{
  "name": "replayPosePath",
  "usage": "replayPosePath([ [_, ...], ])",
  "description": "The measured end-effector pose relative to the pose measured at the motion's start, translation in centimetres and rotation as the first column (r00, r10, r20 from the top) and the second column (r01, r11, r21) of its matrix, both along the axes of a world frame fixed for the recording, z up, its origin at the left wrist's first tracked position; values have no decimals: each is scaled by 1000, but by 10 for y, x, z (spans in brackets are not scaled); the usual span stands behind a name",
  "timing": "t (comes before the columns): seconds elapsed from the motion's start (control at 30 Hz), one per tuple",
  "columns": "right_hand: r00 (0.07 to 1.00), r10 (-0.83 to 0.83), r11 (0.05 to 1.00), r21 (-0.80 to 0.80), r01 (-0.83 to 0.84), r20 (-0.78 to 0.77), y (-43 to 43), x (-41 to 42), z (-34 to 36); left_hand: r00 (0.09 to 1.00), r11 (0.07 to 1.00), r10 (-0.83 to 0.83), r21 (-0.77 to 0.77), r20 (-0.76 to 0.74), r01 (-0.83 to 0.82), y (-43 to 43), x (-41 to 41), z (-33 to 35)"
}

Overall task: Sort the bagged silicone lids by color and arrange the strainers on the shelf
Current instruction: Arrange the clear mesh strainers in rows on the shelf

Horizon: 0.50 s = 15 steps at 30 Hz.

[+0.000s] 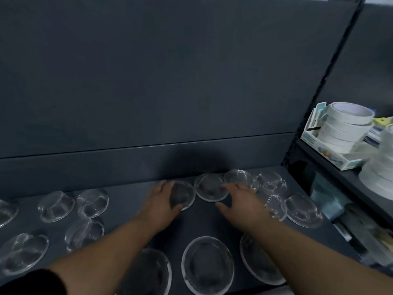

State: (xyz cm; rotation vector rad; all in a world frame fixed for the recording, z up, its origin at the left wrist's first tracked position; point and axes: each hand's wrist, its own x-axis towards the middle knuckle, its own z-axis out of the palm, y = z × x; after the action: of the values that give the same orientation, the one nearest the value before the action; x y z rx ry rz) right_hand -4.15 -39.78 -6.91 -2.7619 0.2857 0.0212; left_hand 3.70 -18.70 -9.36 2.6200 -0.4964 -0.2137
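Several round mesh strainers lie spread over a dark shelf (127, 211). My left hand (161, 199) grips the left side of one strainer (185, 194) near the back of the shelf, thumb at its front rim. My right hand (242, 199) hovers open just right of it, fingers spread. Its fingertips reach the right edge of a second strainer (209, 189), and a third strainer (241, 178) lies right behind them. More strainers lie to the left (56, 206), at the front (207, 265) and to the right (303, 209). I see no bagged silicone lids.
The shelf's dark back panel (148, 103) rises right behind the strainers. A neighbouring shelf to the right carries a white box (325, 154) stacked with tape rolls (348, 122), with more rolls (380, 171) beside it. A dark upright post (319, 92) separates the two shelves.
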Motion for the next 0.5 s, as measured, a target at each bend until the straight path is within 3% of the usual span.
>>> replayPosePath([
  [0.5, 990, 110, 994, 29, -108, -83, 9, 54, -17, 997, 996, 56, -65, -52, -60, -10, 19, -15],
])
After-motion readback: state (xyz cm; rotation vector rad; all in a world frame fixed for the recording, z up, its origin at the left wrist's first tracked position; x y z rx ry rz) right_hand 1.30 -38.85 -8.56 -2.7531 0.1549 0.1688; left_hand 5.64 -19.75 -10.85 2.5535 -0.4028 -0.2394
